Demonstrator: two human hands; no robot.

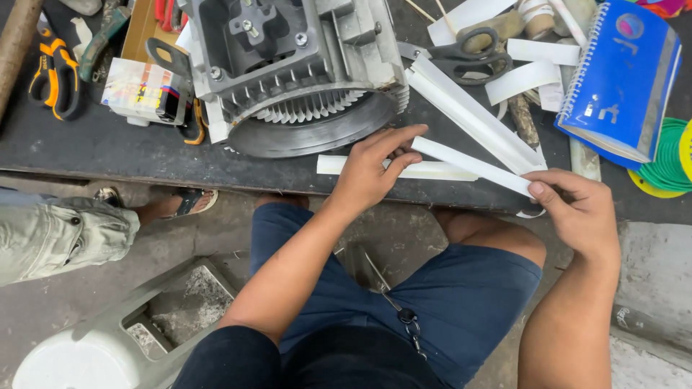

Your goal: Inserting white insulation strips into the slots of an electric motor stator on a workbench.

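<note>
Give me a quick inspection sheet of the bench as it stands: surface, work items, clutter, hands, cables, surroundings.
Surface: dark bench top, worn, crowded along the back.
Job's things: white paper strip held at both ends; a second strip lies under it; finned grey motor housing just behind.
Clutter: scissors, blue spiral notebook, orange-handled pliers, small printed box, more cut strips, green tape roll.
Hands: left hand pinches the strip's left end; right hand pinches its right end.
Cables: nothing seen.
Surroundings: concrete floor; another person's leg and sandalled foot at left; grey casing on the floor.
</note>
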